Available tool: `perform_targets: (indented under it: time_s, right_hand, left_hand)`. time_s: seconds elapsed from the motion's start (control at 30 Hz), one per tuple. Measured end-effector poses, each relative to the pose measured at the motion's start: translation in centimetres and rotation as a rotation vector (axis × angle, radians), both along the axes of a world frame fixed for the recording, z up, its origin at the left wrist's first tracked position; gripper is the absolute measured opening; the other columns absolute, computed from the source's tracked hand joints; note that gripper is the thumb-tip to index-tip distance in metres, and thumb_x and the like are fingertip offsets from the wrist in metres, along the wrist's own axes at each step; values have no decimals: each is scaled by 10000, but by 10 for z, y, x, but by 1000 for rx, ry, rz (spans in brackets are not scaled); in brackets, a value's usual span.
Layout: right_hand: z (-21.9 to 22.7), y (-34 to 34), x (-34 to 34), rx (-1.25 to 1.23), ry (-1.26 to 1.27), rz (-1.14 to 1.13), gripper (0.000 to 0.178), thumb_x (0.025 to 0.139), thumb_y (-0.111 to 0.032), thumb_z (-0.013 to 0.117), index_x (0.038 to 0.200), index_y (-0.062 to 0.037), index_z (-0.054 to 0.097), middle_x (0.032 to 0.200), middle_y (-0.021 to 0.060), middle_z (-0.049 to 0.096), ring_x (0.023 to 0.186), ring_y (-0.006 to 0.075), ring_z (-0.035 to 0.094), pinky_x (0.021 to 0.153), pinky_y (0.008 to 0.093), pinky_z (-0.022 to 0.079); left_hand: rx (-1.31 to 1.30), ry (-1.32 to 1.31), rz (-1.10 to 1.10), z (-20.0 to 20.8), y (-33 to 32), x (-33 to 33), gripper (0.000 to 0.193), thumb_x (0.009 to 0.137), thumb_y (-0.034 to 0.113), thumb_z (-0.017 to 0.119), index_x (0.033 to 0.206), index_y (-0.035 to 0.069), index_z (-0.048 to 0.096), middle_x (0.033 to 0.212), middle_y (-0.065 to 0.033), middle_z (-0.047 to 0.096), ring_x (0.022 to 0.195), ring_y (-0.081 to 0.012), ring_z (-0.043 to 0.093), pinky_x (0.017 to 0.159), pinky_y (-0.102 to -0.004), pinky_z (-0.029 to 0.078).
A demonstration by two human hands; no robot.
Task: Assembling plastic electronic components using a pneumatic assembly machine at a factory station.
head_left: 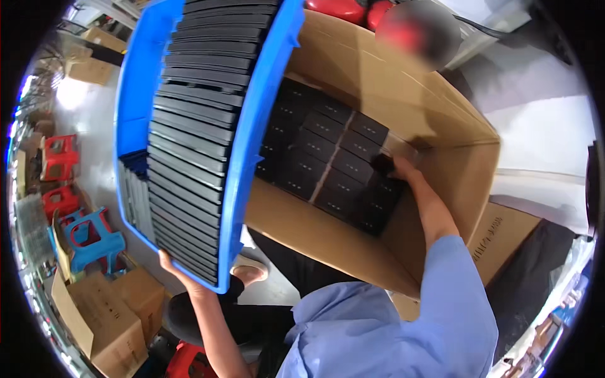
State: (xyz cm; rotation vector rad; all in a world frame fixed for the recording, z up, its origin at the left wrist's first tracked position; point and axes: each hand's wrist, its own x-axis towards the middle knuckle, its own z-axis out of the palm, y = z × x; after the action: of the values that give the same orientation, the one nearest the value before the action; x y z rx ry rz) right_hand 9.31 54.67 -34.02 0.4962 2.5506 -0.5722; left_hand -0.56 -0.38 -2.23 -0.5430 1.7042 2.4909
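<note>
A large open cardboard carton (435, 104) stands in front of me, its bottom covered with rows of small black boxes (315, 147). My right hand (402, 166) reaches down inside its right part. Its fingers are closed on a small black box (382, 164), partly hidden and slightly blurred. To the left is a long blue plastic crate (242, 170), filled with a tight row of flat black pieces (189, 135) standing on edge. My left hand (179, 272) grips the near left corner of this crate, with some fingers hidden beneath it.
Red stools (60, 157) and a blue stool (94, 236) stand at the left. Open cardboard boxes (104, 315) lie at the lower left. Another carton (504, 236) sits right of the large one. Red rounded objects (340, 9) are beyond the carton.
</note>
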Motion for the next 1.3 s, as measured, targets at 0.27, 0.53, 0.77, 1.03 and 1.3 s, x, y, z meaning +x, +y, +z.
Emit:
perform_targets:
  time_s: [0.27, 0.53, 0.77, 1.03, 1.3]
  right_hand:
    - [21, 7, -19, -316, -520, 97, 762, 628, -284, 817, 1226, 6, 445, 1199, 221, 553, 1157, 327, 519, 944, 421, 420]
    - [22, -50, 6, -66, -385, -91, 1127, 524, -376, 877, 1397, -28, 255, 1436, 223, 312, 1358, 381, 252, 1080, 446, 306]
    - [42, -75, 0, 90, -381, -33, 1229, 476, -416, 890, 1416, -1, 215, 1451, 245, 265, 1354, 416, 225, 1105, 464, 260]
    - [-12, -19, 23, -319, -203, 209, 804, 523, -398, 860, 1168, -4, 587, 1164, 193, 605, 1084, 323, 575, 905, 402, 469]
    - [11, -79, 28, -364, -535, 175, 891, 526, -343, 857, 1252, -1, 469, 1208, 203, 550, 1140, 315, 519, 952, 399, 425]
  left_hand:
    - [-50, 26, 53, 2, -1, -1, 736, 828, 628, 488, 1334, 97, 414, 1228, -75, 524, 1095, -233, 531, 912, -355, 463]
    - [-110, 2, 68, 2, -2, 4, 836, 771, 698, 505, 1342, 101, 379, 1234, -77, 474, 1138, -241, 470, 931, -386, 430]
    - [-90, 34, 82, -7, -15, 3, 806, 789, 672, 508, 1322, 77, 401, 1206, -76, 493, 1115, -237, 488, 917, -389, 441]
    - [-108, 43, 81, -7, 2, -2, 825, 775, 687, 489, 1321, 75, 399, 1220, -99, 487, 1126, -259, 483, 929, -419, 428]
    - [-116, -22, 105, 1, 1, 4, 853, 746, 714, 502, 1334, 106, 391, 1217, -93, 481, 1139, -254, 469, 942, -420, 410]
